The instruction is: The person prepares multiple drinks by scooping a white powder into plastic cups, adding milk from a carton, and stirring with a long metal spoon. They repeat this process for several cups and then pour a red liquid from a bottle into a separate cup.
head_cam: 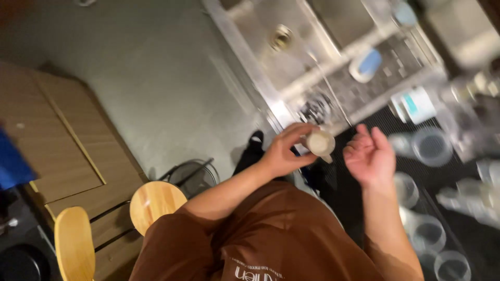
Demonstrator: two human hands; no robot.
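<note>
Left hand (284, 151) wrapped round small cream cup (319, 142) (blurred), held mid-air beside sink (271, 78); right hand (371, 156) open, empty; cup likely light, rigid, maybe slippery; grasp round body.

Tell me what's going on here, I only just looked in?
A person in a brown apron stands at a steel sink counter. The left hand grips a small pale cylindrical cup, held out over the counter's edge. The right hand is open, palm up, beside it, not touching. Clear plastic cups sit on a dark mat to the right. Round wooden stools stand behind.
</note>
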